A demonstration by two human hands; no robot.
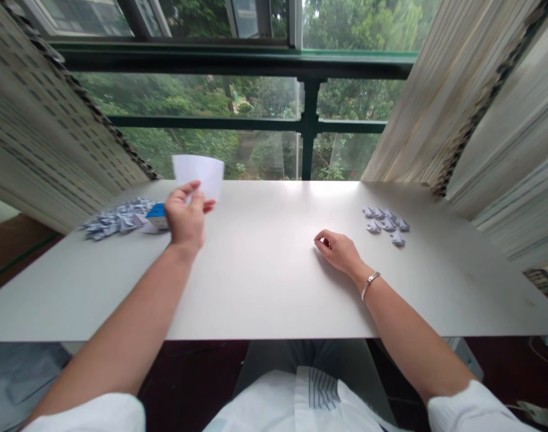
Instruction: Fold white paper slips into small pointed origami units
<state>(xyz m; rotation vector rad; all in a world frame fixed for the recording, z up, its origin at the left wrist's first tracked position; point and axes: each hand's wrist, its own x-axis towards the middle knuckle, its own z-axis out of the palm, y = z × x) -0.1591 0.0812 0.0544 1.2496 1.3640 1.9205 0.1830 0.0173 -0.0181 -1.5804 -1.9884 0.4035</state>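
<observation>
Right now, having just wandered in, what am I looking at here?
A person at a white table holds up a sheet of paper in the left hand. The right hand is curled low over the table, with nothing visible in it. To the left lies a heap of folded papers beside a blue-topped box; to the right sits a smaller cluster of folded pieces.

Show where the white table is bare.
Free: between the left hand, holding a white paper sheet, and the right hand; also right of the small folded white papers. Crowded: back left, with heaped folded white paper and a blue-topped box.
</observation>
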